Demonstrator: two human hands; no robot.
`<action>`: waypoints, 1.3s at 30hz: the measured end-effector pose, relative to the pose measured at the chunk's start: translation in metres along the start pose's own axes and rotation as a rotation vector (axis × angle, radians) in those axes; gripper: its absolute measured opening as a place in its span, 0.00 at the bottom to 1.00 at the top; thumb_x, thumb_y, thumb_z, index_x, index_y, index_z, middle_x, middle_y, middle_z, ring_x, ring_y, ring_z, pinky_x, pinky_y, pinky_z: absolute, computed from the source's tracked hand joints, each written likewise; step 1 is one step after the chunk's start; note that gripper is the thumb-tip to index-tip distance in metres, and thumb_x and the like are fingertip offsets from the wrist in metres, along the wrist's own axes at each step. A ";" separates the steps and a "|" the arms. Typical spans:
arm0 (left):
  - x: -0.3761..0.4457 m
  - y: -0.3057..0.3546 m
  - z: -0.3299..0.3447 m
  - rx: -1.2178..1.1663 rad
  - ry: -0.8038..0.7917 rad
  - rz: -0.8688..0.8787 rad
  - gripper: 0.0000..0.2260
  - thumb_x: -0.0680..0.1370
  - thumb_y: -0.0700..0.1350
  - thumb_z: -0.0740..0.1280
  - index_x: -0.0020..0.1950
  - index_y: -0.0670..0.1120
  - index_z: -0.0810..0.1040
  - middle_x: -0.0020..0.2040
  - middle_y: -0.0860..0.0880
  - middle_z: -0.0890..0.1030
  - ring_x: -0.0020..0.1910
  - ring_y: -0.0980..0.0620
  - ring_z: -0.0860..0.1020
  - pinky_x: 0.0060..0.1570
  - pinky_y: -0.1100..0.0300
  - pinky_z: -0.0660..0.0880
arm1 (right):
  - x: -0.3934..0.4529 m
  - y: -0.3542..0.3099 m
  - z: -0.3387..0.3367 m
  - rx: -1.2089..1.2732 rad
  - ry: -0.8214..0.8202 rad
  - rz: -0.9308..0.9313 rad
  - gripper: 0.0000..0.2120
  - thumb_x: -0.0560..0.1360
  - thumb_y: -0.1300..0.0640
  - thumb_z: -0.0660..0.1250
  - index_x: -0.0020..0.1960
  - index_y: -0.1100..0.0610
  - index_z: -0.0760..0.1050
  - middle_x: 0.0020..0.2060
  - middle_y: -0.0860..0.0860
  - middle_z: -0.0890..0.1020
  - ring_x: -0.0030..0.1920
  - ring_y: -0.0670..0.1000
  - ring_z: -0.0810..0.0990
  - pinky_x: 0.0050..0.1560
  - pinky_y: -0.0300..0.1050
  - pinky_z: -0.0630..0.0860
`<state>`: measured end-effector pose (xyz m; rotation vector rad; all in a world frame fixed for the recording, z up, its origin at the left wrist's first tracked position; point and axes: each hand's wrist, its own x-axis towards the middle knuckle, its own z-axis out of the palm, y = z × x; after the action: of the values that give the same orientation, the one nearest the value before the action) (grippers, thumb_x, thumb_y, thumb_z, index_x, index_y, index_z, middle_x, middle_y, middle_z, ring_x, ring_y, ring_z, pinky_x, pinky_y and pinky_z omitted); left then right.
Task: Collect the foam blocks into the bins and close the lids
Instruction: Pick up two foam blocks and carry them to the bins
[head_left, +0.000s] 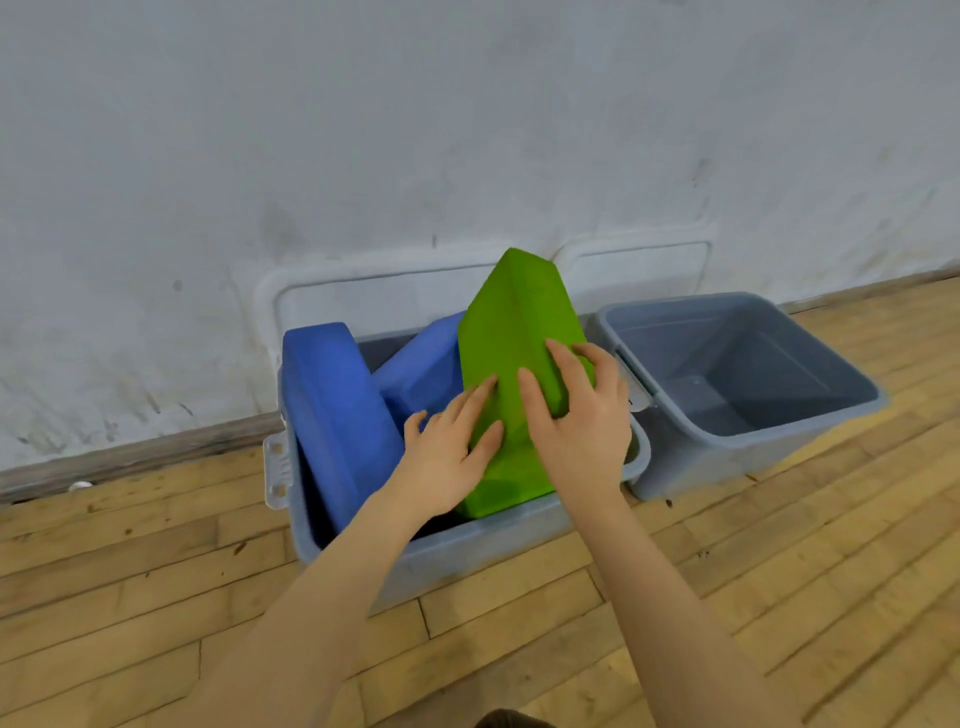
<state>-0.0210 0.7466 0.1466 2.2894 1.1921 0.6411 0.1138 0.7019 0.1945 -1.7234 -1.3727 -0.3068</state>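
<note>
A tall green foam block (511, 332) stands tilted in the left grey bin (467, 551), sticking well above its rim. My left hand (449, 454) lies flat with straight fingers on the block's near face. My right hand (579, 415) is laid over the block's right edge, fingers curled round it. Two blue foam blocks share the bin: a big one (337, 415) upright at the left and another (423, 366) slanted behind. Its pale lid (363, 296) leans open against the wall. The right grey bin (748, 426) holds nothing visible, and its lid (639, 265) also rests open against the wall.
The bins stand side by side on a wooden plank floor (727, 597) against a scuffed white wall (467, 130). A white latch handle (275, 467) juts from the left bin's left side. A small white object (79, 486) lies by the baseboard at far left.
</note>
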 end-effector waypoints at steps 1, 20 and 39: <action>-0.002 -0.003 0.003 0.006 -0.015 0.028 0.30 0.76 0.66 0.45 0.76 0.59 0.45 0.76 0.54 0.56 0.71 0.55 0.61 0.69 0.50 0.50 | 0.001 0.004 -0.003 -0.002 -0.041 -0.020 0.24 0.73 0.41 0.61 0.62 0.54 0.76 0.60 0.56 0.75 0.57 0.59 0.74 0.47 0.49 0.74; 0.113 0.043 0.050 0.106 0.374 0.039 0.23 0.78 0.59 0.50 0.67 0.52 0.72 0.64 0.50 0.72 0.53 0.45 0.77 0.50 0.48 0.70 | 0.079 0.133 0.004 0.103 -0.339 0.123 0.34 0.72 0.32 0.54 0.71 0.50 0.58 0.62 0.54 0.75 0.54 0.60 0.78 0.53 0.61 0.73; 0.125 0.036 0.054 0.403 0.307 -0.191 0.24 0.79 0.56 0.50 0.73 0.49 0.65 0.71 0.45 0.68 0.68 0.41 0.67 0.65 0.47 0.59 | 0.080 0.141 0.040 -0.031 -0.399 0.231 0.32 0.79 0.42 0.56 0.77 0.50 0.48 0.71 0.59 0.63 0.66 0.64 0.67 0.63 0.60 0.62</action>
<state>0.0979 0.8222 0.1493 2.4084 1.8033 0.7549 0.2533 0.7855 0.1566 -2.0213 -1.4284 0.1548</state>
